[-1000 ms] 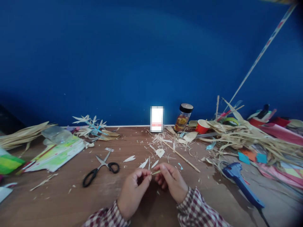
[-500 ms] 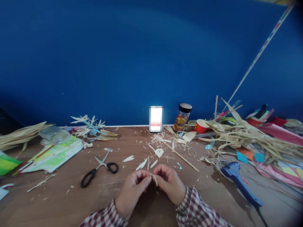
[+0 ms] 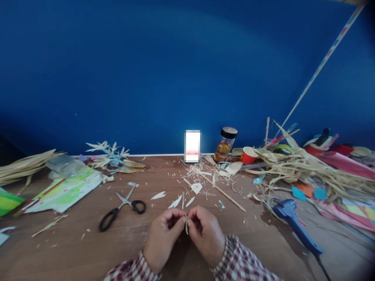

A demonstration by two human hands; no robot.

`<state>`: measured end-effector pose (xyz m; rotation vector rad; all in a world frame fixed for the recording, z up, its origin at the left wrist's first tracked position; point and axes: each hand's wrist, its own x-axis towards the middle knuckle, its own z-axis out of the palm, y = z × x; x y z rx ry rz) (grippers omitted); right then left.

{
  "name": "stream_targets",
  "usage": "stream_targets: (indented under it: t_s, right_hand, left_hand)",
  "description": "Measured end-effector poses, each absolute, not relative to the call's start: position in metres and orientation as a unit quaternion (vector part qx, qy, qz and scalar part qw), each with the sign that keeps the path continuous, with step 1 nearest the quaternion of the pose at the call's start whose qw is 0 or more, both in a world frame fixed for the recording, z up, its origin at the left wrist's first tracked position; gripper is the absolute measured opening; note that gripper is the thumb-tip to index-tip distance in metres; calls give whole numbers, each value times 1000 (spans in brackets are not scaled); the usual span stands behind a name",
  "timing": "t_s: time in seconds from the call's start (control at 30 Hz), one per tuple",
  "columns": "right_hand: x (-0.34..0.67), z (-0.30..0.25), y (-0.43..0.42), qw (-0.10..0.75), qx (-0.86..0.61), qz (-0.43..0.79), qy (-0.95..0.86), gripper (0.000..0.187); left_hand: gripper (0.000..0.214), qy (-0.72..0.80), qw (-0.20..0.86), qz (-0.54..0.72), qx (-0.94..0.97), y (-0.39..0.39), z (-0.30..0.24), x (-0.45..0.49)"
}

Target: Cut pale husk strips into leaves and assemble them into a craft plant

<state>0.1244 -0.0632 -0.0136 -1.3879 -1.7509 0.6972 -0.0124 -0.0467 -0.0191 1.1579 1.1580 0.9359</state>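
Observation:
My left hand (image 3: 165, 236) and my right hand (image 3: 206, 234) meet low in the middle of the head view, thumbs and fingertips pinched together. Between them is a thin, pale strip of dried husk (image 3: 186, 225), its loose end hanging down. Both hands grip it; the part inside the fingertips is hidden. Just beyond the fingers lie pale cut leaf shapes (image 3: 175, 202) and another leaf-shaped piece (image 3: 158, 195). Left of my hands, black-handled scissors (image 3: 122, 207) rest on the table with their blades apart.
A blue glue gun (image 3: 297, 226) lies at right, below a heap of dried husks (image 3: 310, 168). Behind are a jar (image 3: 225, 146), a red paper cup (image 3: 249, 155) and a thin stick (image 3: 225, 194). Painted paper (image 3: 67, 193) and a leafy sprig (image 3: 113, 154) sit at left.
My right hand has turned slightly and shifted left, closer to my left hand. The strip's loose end has swung from slanting right to hanging nearly straight down.

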Motion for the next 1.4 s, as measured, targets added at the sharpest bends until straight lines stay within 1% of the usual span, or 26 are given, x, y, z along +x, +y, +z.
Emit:
stream_targets:
  t_s: [0.2,0.4,0.5,0.7,0.83,0.9,0.93,1.0,1.07,1.1,1.17,1.3,1.33,1.4]
  right_hand:
    - [126,-9,-64,405,-518,273,-702,9]
    - [132,-4,-60,432,-495,348,-669,10]
    - [136,-4,-57,442,-476,329,-686,11]
    - [140,-4,-54,426,-439,277,-741,13]
    - [137,-7,-56,409,-486,251,-730,11]
    - [133,-11,-57,402,-528,295,-687,12]
    - [131,-14,-57,398,-541,343,-657,14]
    - [128,-18,-57,389,-541,455,-591,17]
    - [128,-19,-55,397,-518,517,-554,17]
    - [130,-17,-55,408,-508,519,-554,16]
    - [134,-11,-53,427,-485,478,-594,16]
    - [142,0,-51,414,-464,390,-679,10]
    - [142,-1,-51,408,-470,388,-680,9]
    - [140,-6,-52,398,-487,420,-655,13]
  left_hand:
    - [20,505,571,443,472,-47,-19,-12]
    - [14,472,597,468,450,-47,-19,-11]
    - [13,461,609,474,439,-46,-19,-11]
    - [13,456,614,462,450,-43,-20,-12]
    - [11,466,605,428,483,-44,-20,-13]
    - [10,469,592,426,498,-44,-20,-13]
    - [10,471,585,425,506,-45,-20,-13]
    - [9,474,577,422,514,-45,-20,-13]
    - [9,471,586,418,509,-44,-20,-14]
    - [9,468,595,418,502,-43,-20,-15]
    - [8,460,611,421,487,-42,-20,-15]
    - [10,454,626,422,474,-40,-18,-15]
    - [10,455,626,422,473,-40,-18,-14]
    - [10,461,622,418,476,-41,-19,-14]
